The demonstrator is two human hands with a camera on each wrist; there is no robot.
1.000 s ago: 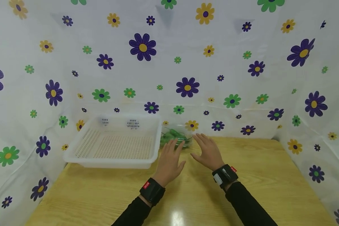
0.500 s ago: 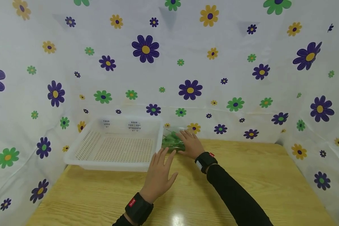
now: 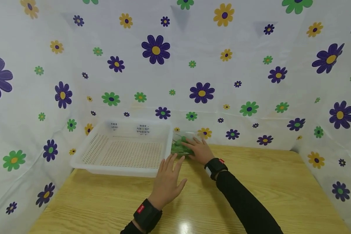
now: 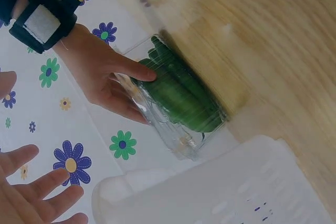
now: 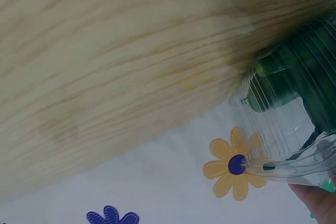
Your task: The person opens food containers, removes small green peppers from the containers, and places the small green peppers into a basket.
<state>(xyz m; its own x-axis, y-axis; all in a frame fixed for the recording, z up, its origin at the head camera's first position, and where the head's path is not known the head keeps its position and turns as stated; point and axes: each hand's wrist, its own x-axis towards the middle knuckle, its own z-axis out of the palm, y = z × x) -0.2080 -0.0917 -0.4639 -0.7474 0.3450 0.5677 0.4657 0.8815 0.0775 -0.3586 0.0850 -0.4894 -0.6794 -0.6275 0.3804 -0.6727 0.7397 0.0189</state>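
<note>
A clear plastic box (image 3: 179, 152) of green peppers (image 4: 181, 90) stands at the back of the table, right of the white basket. My right hand (image 3: 201, 152) holds its right end. In the left wrist view the right thumb (image 4: 140, 71) lies on one side of the box and the fingers reach round the other. Only a bit of that hand (image 5: 321, 203) shows in the right wrist view, at the lower right corner. My left hand (image 3: 167, 185) hovers nearer to me, fingers spread and holding nothing, in front of the basket's right corner.
The white perforated basket (image 3: 123, 172) stands at the back left of the wooden table (image 3: 251, 195), close beside the box. A flower-printed white sheet (image 3: 207, 65) rises behind the table and along both sides.
My right hand has moved left from beside the box and taken hold of its right end. My left hand has drawn back slightly from in front of the box, staying spread.
</note>
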